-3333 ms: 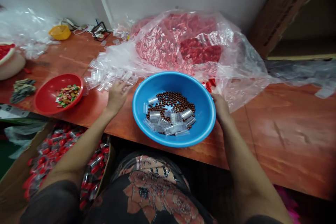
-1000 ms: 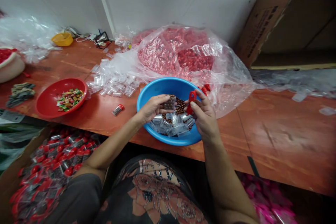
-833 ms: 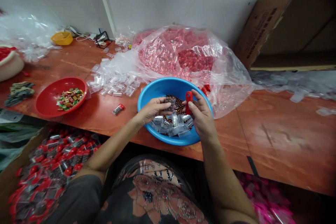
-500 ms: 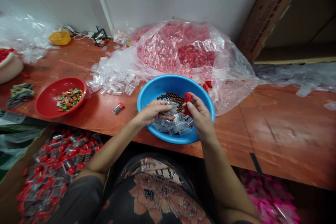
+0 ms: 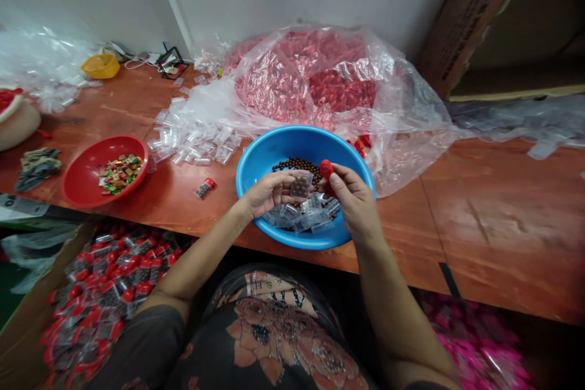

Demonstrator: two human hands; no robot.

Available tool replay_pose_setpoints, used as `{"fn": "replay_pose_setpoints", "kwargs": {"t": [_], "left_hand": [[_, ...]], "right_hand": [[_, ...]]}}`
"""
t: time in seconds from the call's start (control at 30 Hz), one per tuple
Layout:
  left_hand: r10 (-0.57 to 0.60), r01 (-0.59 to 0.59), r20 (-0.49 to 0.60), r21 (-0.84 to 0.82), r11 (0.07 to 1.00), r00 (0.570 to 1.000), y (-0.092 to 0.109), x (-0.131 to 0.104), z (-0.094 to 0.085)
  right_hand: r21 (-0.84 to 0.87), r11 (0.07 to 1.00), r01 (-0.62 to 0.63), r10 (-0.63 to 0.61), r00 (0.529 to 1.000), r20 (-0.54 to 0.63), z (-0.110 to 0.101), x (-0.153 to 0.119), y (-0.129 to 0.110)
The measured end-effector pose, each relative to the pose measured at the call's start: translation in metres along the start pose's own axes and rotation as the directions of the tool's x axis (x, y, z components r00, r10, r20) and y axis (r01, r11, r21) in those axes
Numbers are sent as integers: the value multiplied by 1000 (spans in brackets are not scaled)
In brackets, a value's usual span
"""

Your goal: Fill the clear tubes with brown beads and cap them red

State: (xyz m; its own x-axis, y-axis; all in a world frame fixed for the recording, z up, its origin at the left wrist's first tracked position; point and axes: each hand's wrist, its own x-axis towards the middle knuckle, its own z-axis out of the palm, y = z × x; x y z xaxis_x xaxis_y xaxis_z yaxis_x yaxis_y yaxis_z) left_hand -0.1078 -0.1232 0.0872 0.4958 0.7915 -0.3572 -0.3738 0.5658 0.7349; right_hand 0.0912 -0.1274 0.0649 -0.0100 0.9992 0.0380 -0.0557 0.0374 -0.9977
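Over a blue basin (image 5: 247, 183), my left hand (image 5: 272, 192) grips a small clear container (image 5: 301, 185) with brown beads inside. Just to its right, my right hand (image 5: 351, 195) pinches a red cap (image 5: 326, 169); the cap and the container are apart. Brown beads (image 5: 292, 164) lie in the basin, along with several clear containers (image 5: 313, 218) nearer its front.
Behind the basin sits a big clear bag of red parts (image 5: 315, 73). Clear containers (image 5: 196, 134) are heaped to its left. A capped container (image 5: 205, 187) and a red bowl of candies (image 5: 75, 180) lie further left; a cardboard box (image 5: 457, 42) stands back right.
The container in my left hand has tilted more upright and its beads show more clearly. My right hand has turned the red cap slightly. The view has shifted a little.
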Motion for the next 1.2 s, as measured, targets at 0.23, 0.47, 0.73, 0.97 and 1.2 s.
{"fn": "replay_pose_setpoints", "kwargs": {"t": [0.23, 0.47, 0.73, 0.97, 1.2], "left_hand": [[23, -20, -33, 91, 996, 999, 2, -1, 1], [19, -22, 30, 123, 992, 999, 1, -4, -1], [37, -60, 121, 196, 979, 992, -4, -10, -4], [21, -24, 77, 42, 999, 997, -1, -12, -5], [62, -64, 82, 27, 998, 995, -5, -11, -6]], "right_hand": [[-49, 996, 74, -73, 997, 17, 3, -1, -10], [-211, 962, 175, -150, 980, 129, 2, 3, -12], [-320, 915, 247, -168, 952, 255, 0, 2, -20], [2, 1000, -22, 21, 987, 159, -6, 5, -24], [-100, 994, 45, -27, 984, 174, -9, 5, -28]]}}
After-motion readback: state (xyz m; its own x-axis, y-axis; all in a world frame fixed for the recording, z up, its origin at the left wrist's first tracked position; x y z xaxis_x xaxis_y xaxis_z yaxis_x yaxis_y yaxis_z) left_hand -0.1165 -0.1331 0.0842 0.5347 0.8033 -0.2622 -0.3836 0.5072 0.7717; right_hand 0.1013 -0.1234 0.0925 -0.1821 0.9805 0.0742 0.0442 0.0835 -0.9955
